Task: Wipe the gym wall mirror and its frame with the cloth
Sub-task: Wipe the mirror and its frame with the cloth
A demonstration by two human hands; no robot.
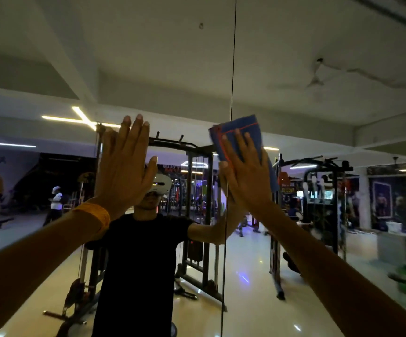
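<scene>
Two flat hands: left [124, 166], right [245, 177] pressing folded cloth [242, 127] on mirror [168, 69].

Blue cloth [239, 135] — red-stitched — flat against mirror [318, 117].

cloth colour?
Blue with a thin orange-red line, seen in the head view: the cloth is pressed flat on the mirror by the right hand.

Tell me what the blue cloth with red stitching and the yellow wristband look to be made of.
Blue cloth with red stitching: soft woven or microfibre fabric, matte; it lies folded flat under the right hand, with a sewn red edge line. Yellow wristband: probably fabric or paper-like, matte, faintly patterned; too blurred to be sure.
</scene>
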